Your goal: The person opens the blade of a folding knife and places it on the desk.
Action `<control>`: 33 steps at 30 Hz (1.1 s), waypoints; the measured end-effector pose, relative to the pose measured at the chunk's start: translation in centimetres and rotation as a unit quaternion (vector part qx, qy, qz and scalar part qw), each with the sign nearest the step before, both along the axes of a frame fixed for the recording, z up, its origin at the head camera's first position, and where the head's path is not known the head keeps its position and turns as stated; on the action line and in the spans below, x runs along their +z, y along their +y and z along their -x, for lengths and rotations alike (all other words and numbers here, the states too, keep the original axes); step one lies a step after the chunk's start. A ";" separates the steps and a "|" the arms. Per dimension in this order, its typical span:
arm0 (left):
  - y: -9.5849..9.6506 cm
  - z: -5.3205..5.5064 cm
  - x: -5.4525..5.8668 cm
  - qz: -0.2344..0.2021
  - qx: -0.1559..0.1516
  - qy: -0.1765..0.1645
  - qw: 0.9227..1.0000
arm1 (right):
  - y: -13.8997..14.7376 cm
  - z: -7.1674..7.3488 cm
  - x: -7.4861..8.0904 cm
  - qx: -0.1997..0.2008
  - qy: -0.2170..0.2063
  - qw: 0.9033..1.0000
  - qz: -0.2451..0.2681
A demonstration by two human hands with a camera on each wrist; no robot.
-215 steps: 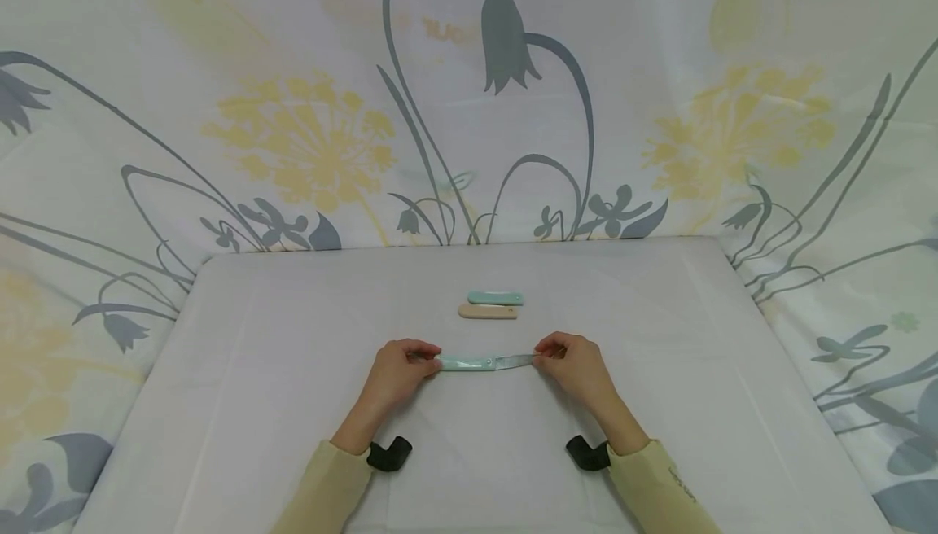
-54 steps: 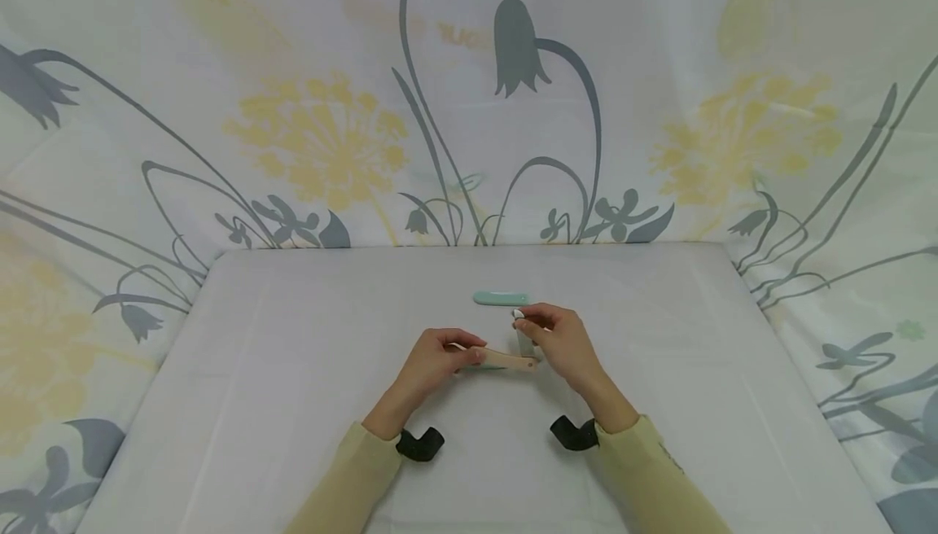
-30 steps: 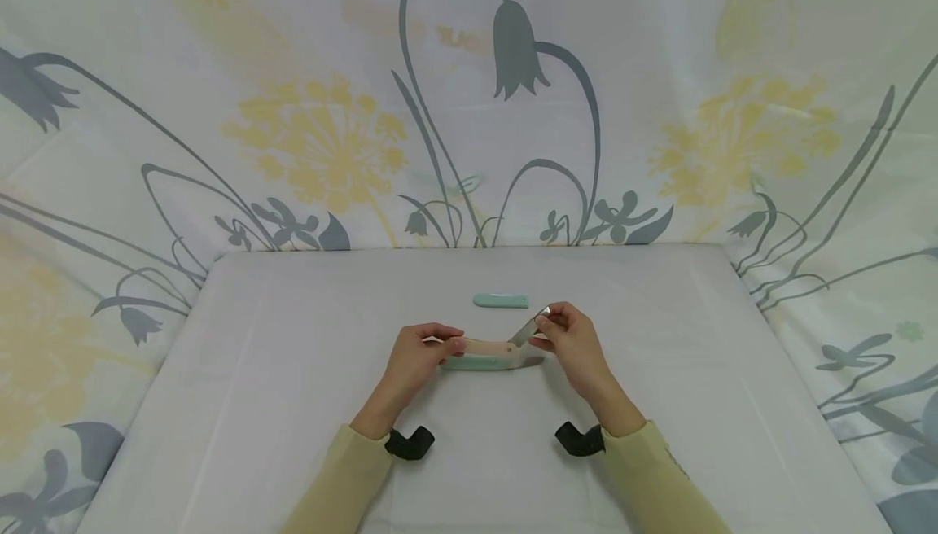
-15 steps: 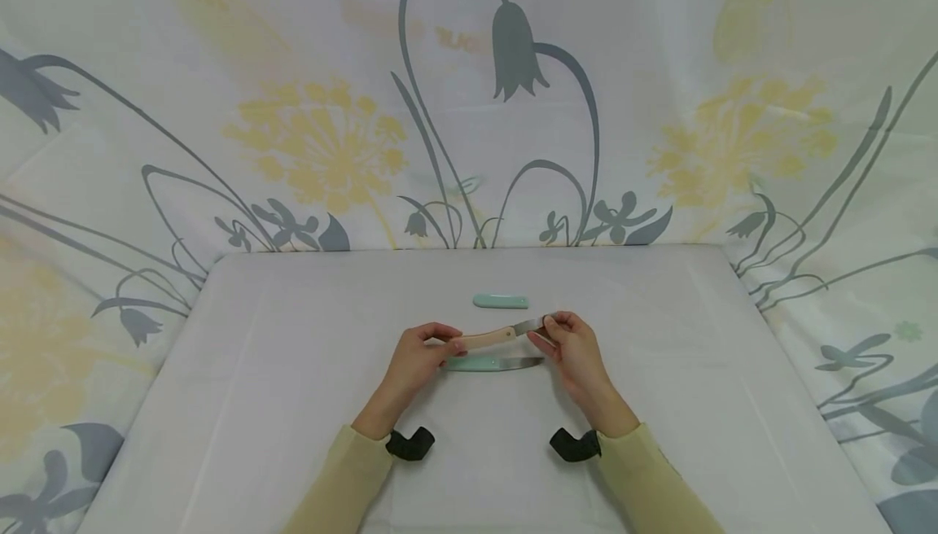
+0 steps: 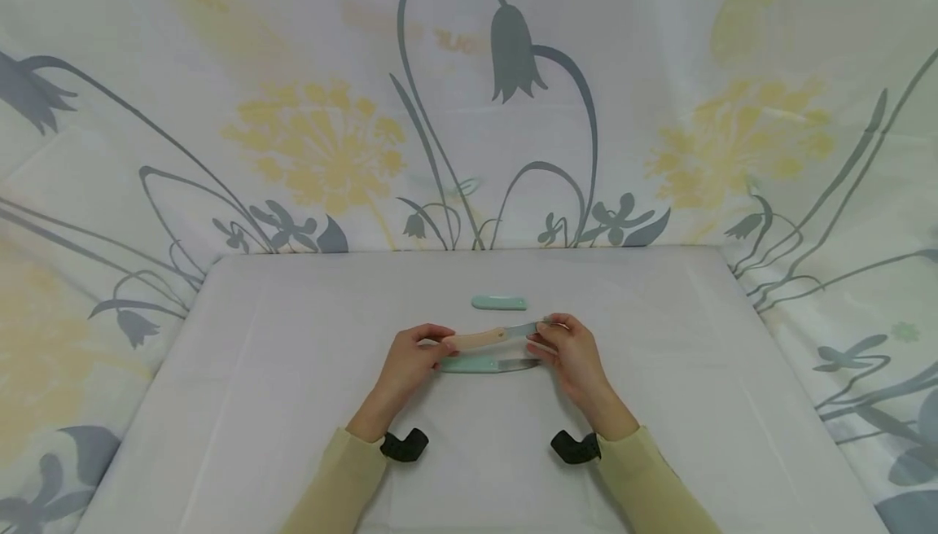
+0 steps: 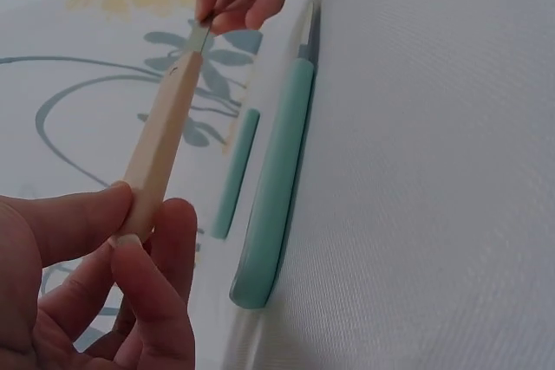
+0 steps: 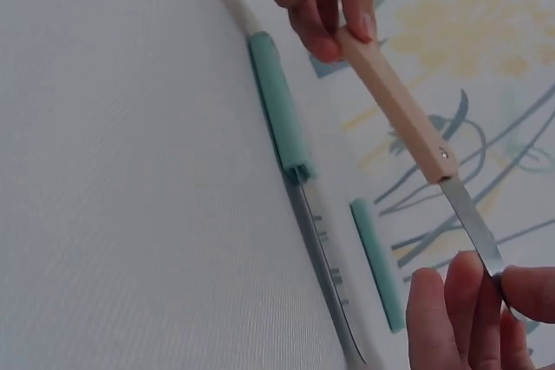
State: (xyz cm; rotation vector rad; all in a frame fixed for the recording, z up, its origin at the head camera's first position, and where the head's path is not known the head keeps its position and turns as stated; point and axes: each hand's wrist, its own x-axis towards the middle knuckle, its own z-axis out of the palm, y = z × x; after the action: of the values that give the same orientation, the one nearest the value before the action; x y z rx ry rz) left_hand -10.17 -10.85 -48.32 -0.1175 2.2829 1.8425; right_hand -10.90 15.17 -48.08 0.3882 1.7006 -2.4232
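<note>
Both hands hold a beige-handled folding knife (image 5: pixel 479 339) a little above the table. My left hand (image 5: pixel 405 365) pinches the butt of its handle (image 6: pixel 165 127) between thumb and fingers. With my right hand (image 5: pixel 576 363) I pinch the blade (image 7: pixel 471 224) near its tip, which the fingers partly cover. That blade stands out nearly in line with the handle. Just below, on the table, lies a mint-green folding knife (image 5: pixel 469 365) with its blade out, pointing right. Farther back rests a second mint-green knife (image 5: pixel 499 303), folded, with no blade showing.
A white cloth covers the table (image 5: pixel 293 306). Floral fabric (image 5: pixel 337 111) hangs along the back and both sides of it. Black curved pieces (image 5: pixel 405 445) stick out at both wrists.
Earlier both hands held the mint-green knife, and the beige one lay folded at the back. The beige knife has since been picked up and its blade swung out from upright to nearly straight.
</note>
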 end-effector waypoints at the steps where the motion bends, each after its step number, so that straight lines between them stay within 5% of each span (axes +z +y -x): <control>1: -0.1 0.0 0.0 0.004 0.004 0.004 1.000 | 0.1 0.0 0.0 0.005 0.000 1.000 -0.011; 6: -0.6 0.2 -0.1 0.043 0.019 0.034 0.998 | 0.5 -0.1 -0.2 0.029 0.008 0.994 -0.100; 9: -0.9 0.4 -0.2 0.062 0.028 0.046 0.997 | 0.8 0.0 -0.5 0.045 0.022 0.982 -0.184; 17: -1.6 0.7 -0.5 0.107 0.032 0.071 0.991 | 1.1 0.2 -1.4 0.099 0.078 0.908 -0.399; 24: -1.7 0.7 -0.5 0.150 0.030 0.058 0.986 | 1.0 0.3 -1.3 0.127 0.113 0.870 -0.462; 33: -1.6 0.7 -0.4 0.209 0.012 0.044 0.977 | 0.8 0.2 -1.2 0.129 0.120 0.848 -0.499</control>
State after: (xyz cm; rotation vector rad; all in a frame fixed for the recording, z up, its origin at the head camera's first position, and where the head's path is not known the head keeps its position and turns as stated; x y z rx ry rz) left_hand -10.90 -12.46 -48.77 -0.1288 2.7088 1.3738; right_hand -11.07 15.94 -49.24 -0.0664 2.7981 -1.2538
